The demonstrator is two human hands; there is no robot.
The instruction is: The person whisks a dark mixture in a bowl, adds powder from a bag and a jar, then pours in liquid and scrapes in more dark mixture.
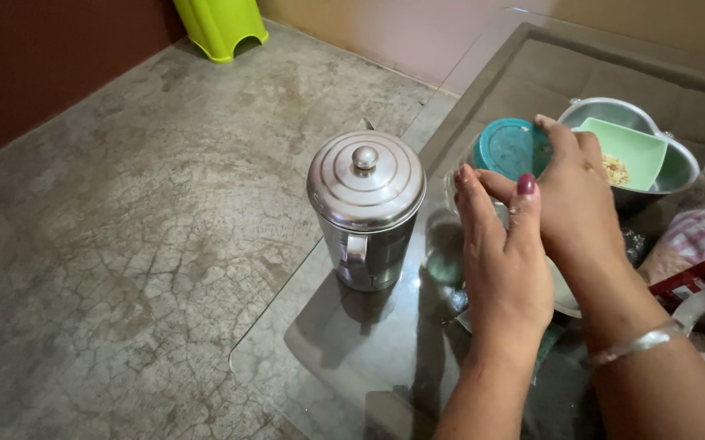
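Right hand (574, 195) grips the teal lid (509, 148); left hand (501, 261) steadies the jar (mostly hidden) below. Likely unscrewing; next needs a firm twist.

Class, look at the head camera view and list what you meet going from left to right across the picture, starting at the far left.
Lime green plastic stool → lidded steel jug → left hand → right hand, at the teal lid → light green dish in a steel bowl.

Head view, steeply down, close
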